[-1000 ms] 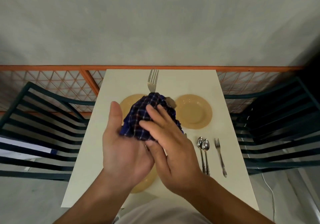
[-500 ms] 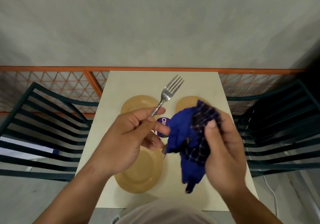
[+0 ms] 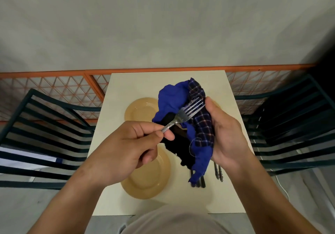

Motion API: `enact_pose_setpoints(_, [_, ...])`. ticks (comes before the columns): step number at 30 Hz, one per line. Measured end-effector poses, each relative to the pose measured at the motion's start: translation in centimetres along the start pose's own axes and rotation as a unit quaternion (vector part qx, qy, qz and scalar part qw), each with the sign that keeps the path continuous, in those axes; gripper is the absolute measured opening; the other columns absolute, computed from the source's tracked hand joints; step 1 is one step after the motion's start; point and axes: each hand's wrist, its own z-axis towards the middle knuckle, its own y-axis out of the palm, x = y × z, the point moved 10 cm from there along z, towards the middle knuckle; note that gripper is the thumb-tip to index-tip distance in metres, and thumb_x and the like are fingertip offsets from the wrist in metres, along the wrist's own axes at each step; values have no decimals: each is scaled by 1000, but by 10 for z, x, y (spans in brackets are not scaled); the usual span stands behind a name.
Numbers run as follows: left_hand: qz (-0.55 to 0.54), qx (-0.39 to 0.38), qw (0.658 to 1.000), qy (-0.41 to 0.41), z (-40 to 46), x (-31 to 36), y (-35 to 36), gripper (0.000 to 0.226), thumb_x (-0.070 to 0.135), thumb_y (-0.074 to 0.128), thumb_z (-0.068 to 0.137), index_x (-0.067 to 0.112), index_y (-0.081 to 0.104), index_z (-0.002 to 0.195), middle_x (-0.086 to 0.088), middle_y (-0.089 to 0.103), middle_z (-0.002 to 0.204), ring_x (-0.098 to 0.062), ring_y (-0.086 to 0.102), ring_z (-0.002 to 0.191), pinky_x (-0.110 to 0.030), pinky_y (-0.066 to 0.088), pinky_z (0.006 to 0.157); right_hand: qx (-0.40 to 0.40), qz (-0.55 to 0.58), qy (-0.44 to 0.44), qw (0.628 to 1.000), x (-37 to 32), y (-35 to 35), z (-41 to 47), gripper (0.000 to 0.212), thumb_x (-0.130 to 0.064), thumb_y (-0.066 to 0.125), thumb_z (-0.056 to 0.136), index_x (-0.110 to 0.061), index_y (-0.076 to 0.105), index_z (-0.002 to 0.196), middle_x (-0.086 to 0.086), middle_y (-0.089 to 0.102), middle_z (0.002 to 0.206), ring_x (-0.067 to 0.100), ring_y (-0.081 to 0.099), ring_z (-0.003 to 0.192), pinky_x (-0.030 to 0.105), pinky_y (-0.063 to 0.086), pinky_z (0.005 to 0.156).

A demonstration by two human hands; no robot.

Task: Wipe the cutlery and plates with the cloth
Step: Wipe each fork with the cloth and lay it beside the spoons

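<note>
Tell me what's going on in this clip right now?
A person is wiping cutlery at a small table. The left hand pinches a fork by its handle, tines laid against the blue cloth bunched in the right hand. Two tan plates show, and more cutlery lies partly hidden under the cloth.

No readable text, label or number shows anywhere (fork handle bears only ornament).
</note>
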Motion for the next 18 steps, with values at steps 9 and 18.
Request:
enact_pose_setpoints(9, [2, 50, 998, -27, 0, -15, -11, 33, 18, 49, 106, 27, 80, 104, -5, 45, 53, -20, 30, 55, -25, 26, 48, 90, -319, -330, 884, -81, -1, -24, 24, -21, 53, 109, -27, 75, 118, -1, 77, 107, 12, 73, 101, 34, 62, 85])
enact_pose_setpoints(18, [28, 17, 999, -11, 2, -16, 4, 32, 20, 47, 108, 24, 79, 100, -2, 44, 54, -15, 29, 51, -25, 25, 47, -31, -623, -511, 592, -22, 58, -44, 29, -27, 58, 108, -10, 80, 114, 12, 68, 105, 24, 67, 90, 38, 58, 68])
